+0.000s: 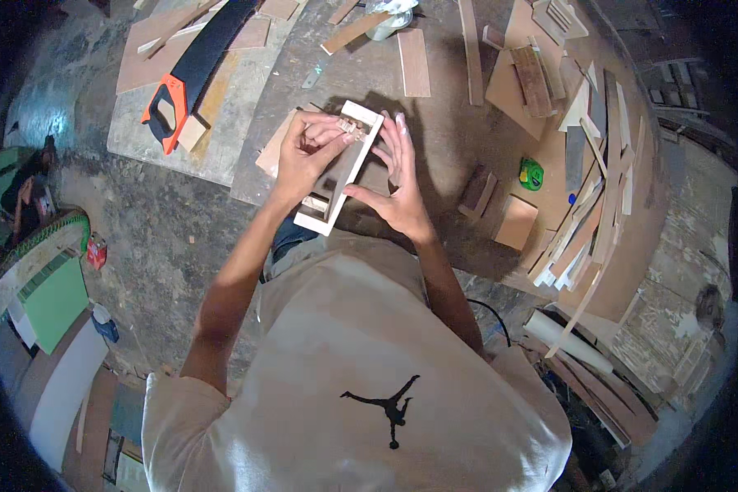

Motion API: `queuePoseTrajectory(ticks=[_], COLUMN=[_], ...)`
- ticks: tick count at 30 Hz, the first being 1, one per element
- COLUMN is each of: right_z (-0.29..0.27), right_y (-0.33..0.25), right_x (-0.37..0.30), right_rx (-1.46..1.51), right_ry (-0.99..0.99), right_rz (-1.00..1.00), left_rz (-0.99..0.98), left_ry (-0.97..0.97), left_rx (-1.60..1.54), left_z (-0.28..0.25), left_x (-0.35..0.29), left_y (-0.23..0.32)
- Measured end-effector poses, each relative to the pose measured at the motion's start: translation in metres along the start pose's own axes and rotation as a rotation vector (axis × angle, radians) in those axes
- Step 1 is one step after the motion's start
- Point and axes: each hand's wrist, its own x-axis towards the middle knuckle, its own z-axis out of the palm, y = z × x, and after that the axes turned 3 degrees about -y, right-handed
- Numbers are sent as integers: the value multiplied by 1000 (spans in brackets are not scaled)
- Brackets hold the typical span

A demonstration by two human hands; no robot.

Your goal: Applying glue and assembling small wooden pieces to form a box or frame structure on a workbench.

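A narrow, pale wooden frame (355, 170) with short end pieces is held up at a slant over the near edge of the workbench. My left hand (307, 156) is at its far end, thumb and fingers pinched on a small notched wood piece (350, 128) against the inner corner. Part of that piece is hidden by the fingertips. On the other side, my right hand (398, 184) grips the frame's long bar, the thumb on its near half and the fingers spread along the far half. Another small wood piece (315, 202) sits inside the frame's near end.
On the bench's left lies a handsaw (169, 107) with an orange and black handle. A green tape measure (531, 174), wood blocks (517, 222) and a heap of wood strips (586, 225) lie to the right. A thin board (414, 63) lies beyond my hands.
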Motion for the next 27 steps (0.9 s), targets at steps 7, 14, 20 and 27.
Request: queuePoseTrajectory(ticks=[7,14,20,27], right_z=[-1,0,-2,1], right_y=[-1,3,3,5], right_x=[1,0,-1,0], right_rx=[9,24,31,47], right_ry=[-7,7,9,21], right_rz=[24,37,40,34], left_rz=[9,50,97,66], left_ry=[3,13,-1,21], left_rx=[-23,-21,24,30], left_z=[3,3,6,3], left_x=[-1,-1,-1,-3], left_y=[-2,-7,-6,-13])
